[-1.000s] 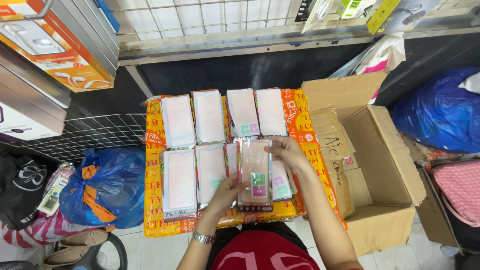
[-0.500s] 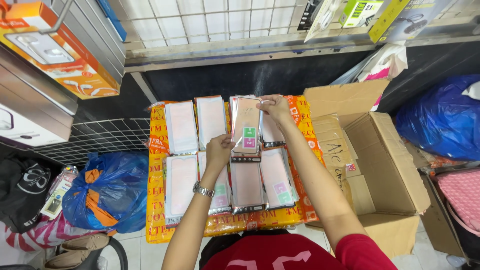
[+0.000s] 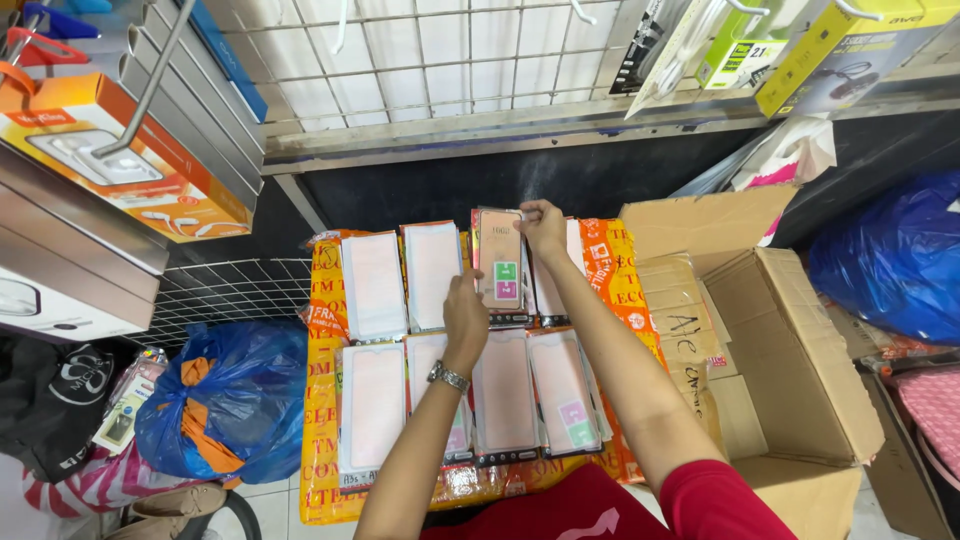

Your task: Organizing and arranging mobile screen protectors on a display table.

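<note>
Orange wrapped parcel serves as work surface, covered by two rows of flat clear packets with pale pink inserts. Left hand, metal watch on wrist, grips the lower left edge of one packet in the parcel's far row. Right hand pinches the same packet's top right corner. Packet carries small green and pink squares. Near row of packets lies under both forearms. Open cardboard box touches the parcel's right side. Blue plastic bag sits just left of the parcel, wire grid panel beyond its far edge.
</note>
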